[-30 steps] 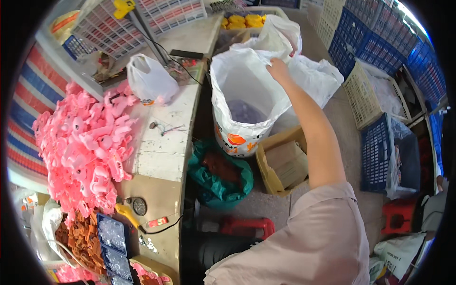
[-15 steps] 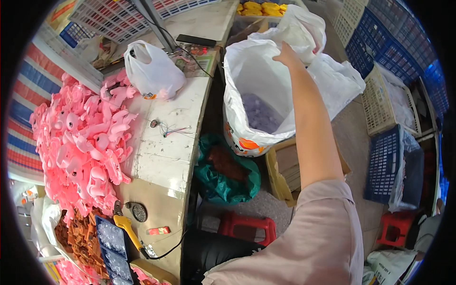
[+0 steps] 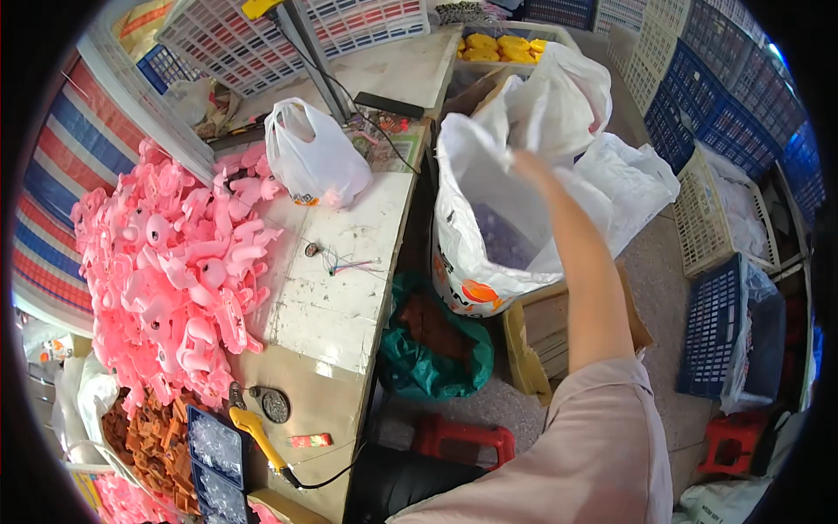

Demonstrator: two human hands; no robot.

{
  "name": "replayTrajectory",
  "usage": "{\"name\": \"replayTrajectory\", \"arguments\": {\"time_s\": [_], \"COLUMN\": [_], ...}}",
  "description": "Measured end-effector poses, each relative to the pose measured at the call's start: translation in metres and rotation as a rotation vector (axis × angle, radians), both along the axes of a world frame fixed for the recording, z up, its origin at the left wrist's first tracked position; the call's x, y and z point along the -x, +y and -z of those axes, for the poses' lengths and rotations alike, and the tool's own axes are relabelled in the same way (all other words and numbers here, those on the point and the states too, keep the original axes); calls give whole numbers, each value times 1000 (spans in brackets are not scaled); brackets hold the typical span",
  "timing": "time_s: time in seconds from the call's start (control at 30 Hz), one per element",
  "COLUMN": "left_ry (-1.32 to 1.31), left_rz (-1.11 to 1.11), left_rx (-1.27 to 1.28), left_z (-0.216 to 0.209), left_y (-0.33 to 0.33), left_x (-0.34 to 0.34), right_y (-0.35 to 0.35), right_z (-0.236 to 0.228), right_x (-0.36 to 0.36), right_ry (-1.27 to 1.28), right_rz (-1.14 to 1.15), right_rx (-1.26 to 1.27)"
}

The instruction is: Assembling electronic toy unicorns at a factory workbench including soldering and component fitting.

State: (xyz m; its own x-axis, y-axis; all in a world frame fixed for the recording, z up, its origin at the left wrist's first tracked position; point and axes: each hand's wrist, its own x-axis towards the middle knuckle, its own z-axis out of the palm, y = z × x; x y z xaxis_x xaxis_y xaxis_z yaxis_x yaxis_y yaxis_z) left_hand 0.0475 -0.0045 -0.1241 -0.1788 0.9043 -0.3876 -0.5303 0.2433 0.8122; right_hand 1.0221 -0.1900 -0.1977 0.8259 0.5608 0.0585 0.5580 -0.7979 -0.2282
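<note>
My right hand [image 3: 528, 164] reaches up and forward to the far rim of a large white sack [image 3: 463, 262] that stands open on the floor beside the worktable [image 3: 340, 297]. The fingers are buried in the folds of white plastic at the rim, so their grip is hidden. Small purple pieces [image 3: 502, 240] lie at the bottom of the sack. My forearm crosses over the sack's right side. My left hand is out of the picture.
A heap of pink plastic parts [image 3: 175, 271] covers the table's left, with a knotted white bag [image 3: 314, 162] behind it. A green bag [image 3: 428, 349], a cardboard box [image 3: 541, 332], a red stool [image 3: 463, 437] and blue crates [image 3: 724, 341] surround the sack.
My view has shifted closer and to the right. My right hand has stayed at the sack's far rim and now sits deeper in the plastic folds.
</note>
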Motion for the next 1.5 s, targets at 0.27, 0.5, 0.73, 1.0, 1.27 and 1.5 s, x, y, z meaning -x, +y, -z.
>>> {"name": "replayTrajectory", "arguments": {"time_s": [0.27, 0.5, 0.73, 1.0, 1.27, 1.5], "left_ry": [13, -20, -84, -88, 310, 865], "left_rz": [-38, -77, -50, 69, 153, 342], "left_rx": [11, 15, 65, -148, -360, -360], "left_z": [-26, -47, -53, -23, -93, -52], "left_y": [-14, -33, -54, -67, -49, -85], "left_x": [7, 40, 84, 158, 138, 126], "right_y": [36, 48, -4, -42, 0, 96], "right_z": [71, -23, -144, -141, -235, -122], "right_x": [190, 144, 137, 408, 693, 704], "right_ry": [148, -138, -348, 125, -145, 800], "right_rz": [-181, 109, 152, -185, -1442, -550], "right_rx": [186, -15, -478, -618, -811, -534]}}
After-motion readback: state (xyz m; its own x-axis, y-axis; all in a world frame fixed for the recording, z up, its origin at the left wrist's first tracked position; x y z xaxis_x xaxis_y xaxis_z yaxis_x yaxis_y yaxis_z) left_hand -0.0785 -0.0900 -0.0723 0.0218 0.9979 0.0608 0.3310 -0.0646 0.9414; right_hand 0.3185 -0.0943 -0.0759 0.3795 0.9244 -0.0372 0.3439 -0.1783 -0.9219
